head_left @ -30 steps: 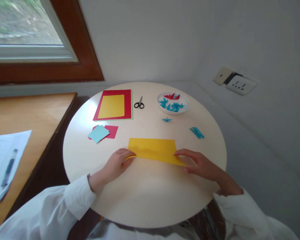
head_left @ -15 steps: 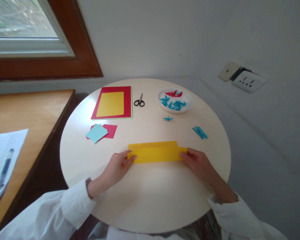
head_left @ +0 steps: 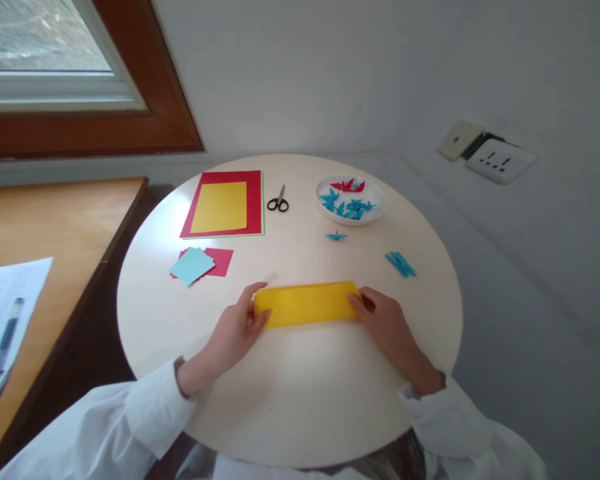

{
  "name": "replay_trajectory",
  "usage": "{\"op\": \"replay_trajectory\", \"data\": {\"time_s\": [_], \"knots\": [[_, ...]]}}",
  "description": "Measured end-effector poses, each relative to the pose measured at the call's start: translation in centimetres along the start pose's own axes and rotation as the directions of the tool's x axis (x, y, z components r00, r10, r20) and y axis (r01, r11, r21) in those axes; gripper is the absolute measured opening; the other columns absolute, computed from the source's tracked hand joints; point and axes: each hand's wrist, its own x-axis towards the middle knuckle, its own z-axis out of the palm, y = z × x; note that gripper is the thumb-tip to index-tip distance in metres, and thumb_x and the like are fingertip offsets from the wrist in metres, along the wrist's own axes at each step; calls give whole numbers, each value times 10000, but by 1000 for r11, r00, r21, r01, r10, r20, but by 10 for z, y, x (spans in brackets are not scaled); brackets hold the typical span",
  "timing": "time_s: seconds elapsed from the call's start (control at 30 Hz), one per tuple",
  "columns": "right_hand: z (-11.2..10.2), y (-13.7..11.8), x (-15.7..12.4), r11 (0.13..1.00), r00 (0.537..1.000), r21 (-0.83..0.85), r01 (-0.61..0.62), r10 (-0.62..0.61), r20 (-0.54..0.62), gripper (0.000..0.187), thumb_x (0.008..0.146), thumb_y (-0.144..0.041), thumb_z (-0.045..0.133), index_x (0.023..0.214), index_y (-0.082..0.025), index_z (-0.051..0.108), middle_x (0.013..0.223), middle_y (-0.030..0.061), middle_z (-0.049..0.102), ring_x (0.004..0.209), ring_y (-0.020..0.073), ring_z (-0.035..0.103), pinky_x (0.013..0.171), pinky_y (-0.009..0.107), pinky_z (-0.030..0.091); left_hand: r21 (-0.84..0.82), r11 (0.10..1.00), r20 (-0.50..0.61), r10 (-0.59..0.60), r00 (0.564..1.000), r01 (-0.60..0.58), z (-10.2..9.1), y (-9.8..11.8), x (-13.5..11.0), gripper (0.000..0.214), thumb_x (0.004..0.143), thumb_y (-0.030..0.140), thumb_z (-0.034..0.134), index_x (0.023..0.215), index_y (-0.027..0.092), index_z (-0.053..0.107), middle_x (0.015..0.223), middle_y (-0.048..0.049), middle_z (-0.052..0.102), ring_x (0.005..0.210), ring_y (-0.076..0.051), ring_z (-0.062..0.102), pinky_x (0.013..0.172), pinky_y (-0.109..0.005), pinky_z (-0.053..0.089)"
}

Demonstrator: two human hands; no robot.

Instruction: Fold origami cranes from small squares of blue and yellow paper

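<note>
A long folded strip of yellow paper [head_left: 307,305] stretches between my two hands, above the front half of the round white table. My left hand [head_left: 237,323] pinches its left end, thumb on the near face and index finger reaching over the top edge. At the opposite end my right hand [head_left: 383,320] grips the strip, thumb in front and the other fingers behind it. Beyond the strip lies a single blue paper crane [head_left: 337,236]. Several narrow folded blue paper strips [head_left: 400,264] rest past my right hand.
Cyan paper squares [head_left: 193,266] overlap red ones [head_left: 220,261] at the left. Behind them lie a yellow sheet [head_left: 220,207] on a red sheet [head_left: 254,200], then scissors [head_left: 279,201]. A white dish [head_left: 375,215] holds blue and red cranes. A wooden desk [head_left: 80,220] stands left.
My right hand has moved left along the paper. The piece that stuck out at the right end no longer shows, and the strip's upper layers now look lined up.
</note>
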Motion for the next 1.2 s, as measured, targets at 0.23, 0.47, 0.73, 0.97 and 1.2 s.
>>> {"op": "replay_trajectory", "data": {"time_s": [0.23, 0.47, 0.73, 0.97, 1.2], "knots": [[4, 0, 3, 994, 1000, -110, -6, 6, 7, 266, 809, -390, 434, 626, -199, 468, 595, 17, 550, 533, 142, 461, 526, 259, 310, 232, 972, 8, 21, 1000, -23, -1, 1, 1, 340, 860, 291, 421, 1192, 214, 408, 648, 14, 605, 555, -158, 572, 520, -245, 387], [5, -2, 4, 990, 1000, -139, -16, 18, 11, 260, 809, -387, 422, 630, -202, 458, 595, 16, 541, 529, 141, 452, 520, 259, 288, 467, 871, -6, 178, 984, -155, 2, -6, 3, 335, 892, 309, 404, 1208, 205, 438, 775, -37, 611, 668, -191, 591, 604, -297, 451], [5, -3, 4, 984, 1000, -177, -19, 22, 15, 260, 816, -381, 401, 636, -199, 447, 602, 16, 535, 532, 137, 447, 523, 257, 285, 625, 613, 70, 573, 817, -483, 7, -4, 7, 357, 852, 110, 440, 1165, 223, 570, 1239, -138, 496, 1069, -273, 492, 862, -436, 468], [8, -1, 4, 982, 1000, -187, -22, 21, -10, 256, 805, -381, 404, 650, -191, 479, 621, 24, 563, 543, 141, 460, 529, 254, 290, 568, 473, 333, 616, 714, -673, 32, 5, 3, 386, 903, 130, 360, 1264, 82, 487, 1315, -152, 518, 1211, -265, 469, 1028, -445, 336], [5, -4, 4, 979, 1000, -201, -27, 27, -4, 260, 806, -380, 396, 643, -191, 469, 618, 23, 563, 540, 140, 462, 535, 255, 296, 584, 508, 338, 557, 758, -634, 42, 17, -4, 421, 962, 318, 268, 1328, 170, 414, 1362, -114, 484, 1286, -246, 401, 1056, -469, 270]]}}
